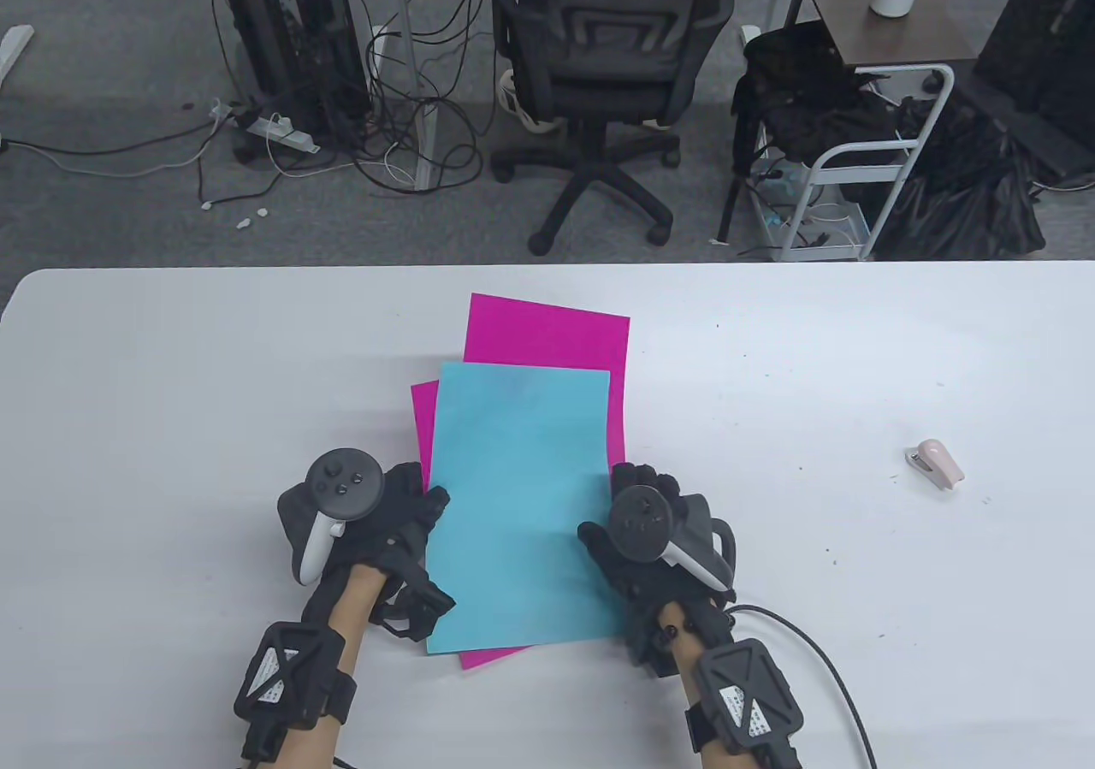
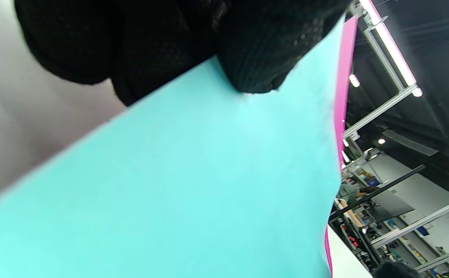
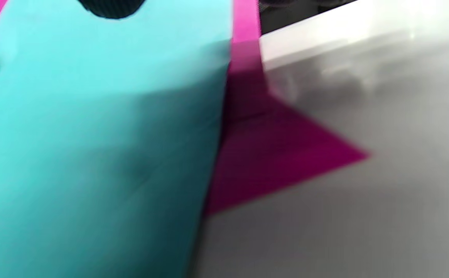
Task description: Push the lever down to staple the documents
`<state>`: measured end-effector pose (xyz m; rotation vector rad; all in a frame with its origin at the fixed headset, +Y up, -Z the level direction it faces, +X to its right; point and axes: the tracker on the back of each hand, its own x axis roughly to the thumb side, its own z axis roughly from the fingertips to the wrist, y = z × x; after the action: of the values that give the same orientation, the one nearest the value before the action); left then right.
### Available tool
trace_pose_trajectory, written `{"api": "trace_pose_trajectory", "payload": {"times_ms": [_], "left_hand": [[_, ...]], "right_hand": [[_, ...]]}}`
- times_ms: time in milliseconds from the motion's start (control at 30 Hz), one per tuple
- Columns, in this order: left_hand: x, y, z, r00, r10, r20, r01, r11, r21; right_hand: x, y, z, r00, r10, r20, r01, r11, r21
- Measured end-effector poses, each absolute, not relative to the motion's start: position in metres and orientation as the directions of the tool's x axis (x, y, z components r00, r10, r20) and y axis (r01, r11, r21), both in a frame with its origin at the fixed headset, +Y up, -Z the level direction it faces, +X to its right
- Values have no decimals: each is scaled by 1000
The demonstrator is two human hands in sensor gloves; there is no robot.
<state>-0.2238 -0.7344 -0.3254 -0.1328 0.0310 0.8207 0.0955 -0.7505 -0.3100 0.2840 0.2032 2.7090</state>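
A blue sheet (image 1: 517, 504) lies on top of magenta sheets (image 1: 547, 333) in the middle of the white table (image 1: 171, 393). My left hand (image 1: 402, 517) is at the blue sheet's left edge. In the left wrist view its thumb (image 2: 255, 58) lies on the blue sheet (image 2: 189, 185) and the other fingers (image 2: 93, 46) run behind that edge. My right hand (image 1: 637, 504) is at the sheets' right edge, its thumb touching the blue sheet. The right wrist view shows the blue sheet (image 3: 93, 135) over a magenta corner (image 3: 278, 162). A small pink stapler (image 1: 934, 464) lies apart at the far right.
Small specks dot the table around the stapler. Beyond the table's far edge stand an office chair (image 1: 599, 76), a computer tower (image 1: 291, 25) with cables, and a white cart (image 1: 855, 170).
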Motion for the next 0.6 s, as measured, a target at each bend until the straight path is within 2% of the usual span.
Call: {"api": "trace_pose_trajectory", "payload": {"times_ms": [100, 300, 433, 500, 600], "left_hand": [[-228, -725, -320, 673, 739, -22, -738, 671, -72], [-232, -702, -308, 676, 730, 106, -734, 679, 9], [-229, -688, -297, 665, 715, 218, -741, 668, 68], [-225, -682, -290, 674, 692, 259, -731, 675, 101], [-218, -670, -279, 677, 660, 327, -726, 672, 145]], "right_hand": [[114, -746, -313, -854, 511, 97, -497, -857, 132], [134, -737, -316, -691, 717, 90, -713, -697, 82], [139, -725, -315, -469, 872, 142, -872, -482, 82], [140, -715, -312, -398, 896, 200, -908, -416, 56], [139, -700, -305, -377, 885, 273, -916, -400, 31]]}}
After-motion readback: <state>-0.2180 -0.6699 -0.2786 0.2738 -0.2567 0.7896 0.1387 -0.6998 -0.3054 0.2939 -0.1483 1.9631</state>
